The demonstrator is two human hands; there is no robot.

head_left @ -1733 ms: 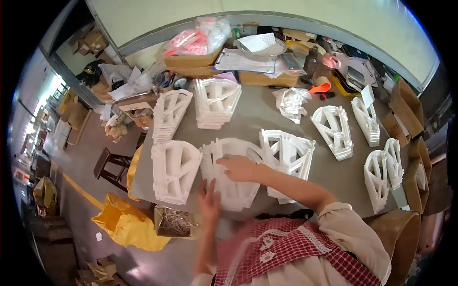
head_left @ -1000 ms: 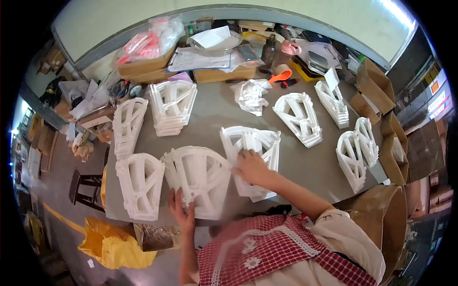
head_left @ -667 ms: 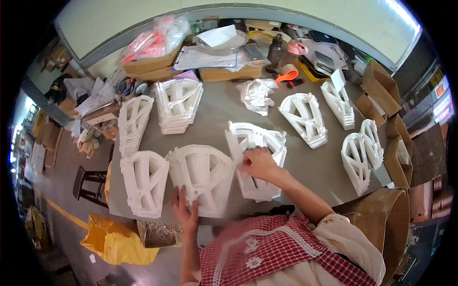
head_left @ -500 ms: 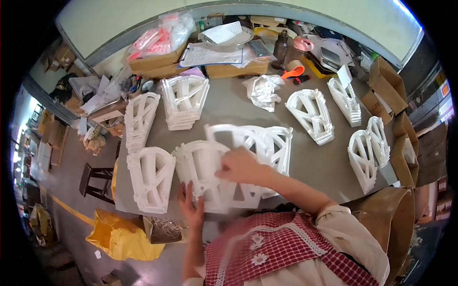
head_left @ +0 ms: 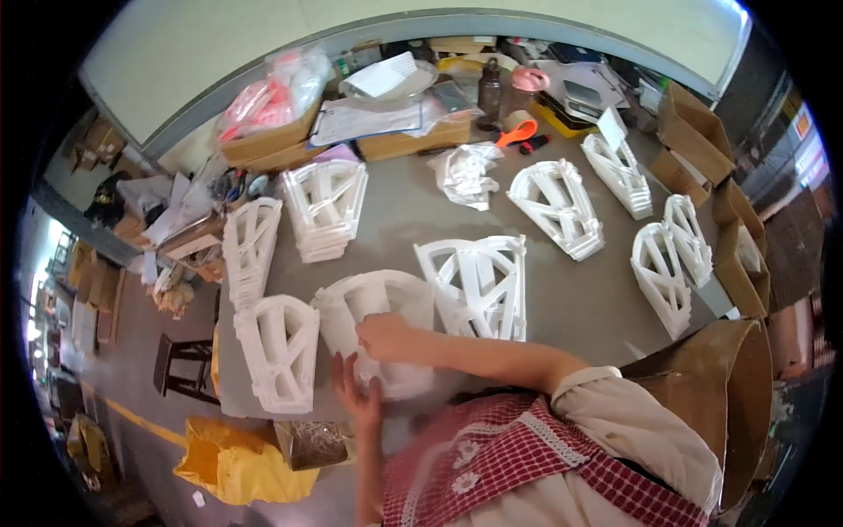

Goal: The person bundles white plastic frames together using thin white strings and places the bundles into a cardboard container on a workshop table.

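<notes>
My right hand point(head_left: 384, 337) is closed over the middle of a white plastic fan-shaped frame point(head_left: 399, 292), which is slightly blurred; its fingertips are hidden. At the same frame's near left edge is my left hand point(head_left: 358, 393), fingers spread and touching or very near the edge. Directly left of them lies another white frame stack point(head_left: 279, 356). On the right side, a stack of similar frames with slanted ribs point(head_left: 481, 285) sits just beyond my right forearm.
More frame stacks stand at the far left point(head_left: 327, 206) and right point(head_left: 555, 209). Crumpled white wrapping point(head_left: 467, 176), orange-handled scissors point(head_left: 516, 132) and a dark bottle point(head_left: 490, 92) lie toward the back. Cardboard boxes point(head_left: 742, 250) line the right edge; a yellow bag point(head_left: 237, 461) is on the floor.
My right hand has moved left and slightly nearer. A raised frame no longer shows over the middle stack, which is now in plainer view. The whole view has shifted a little.
</notes>
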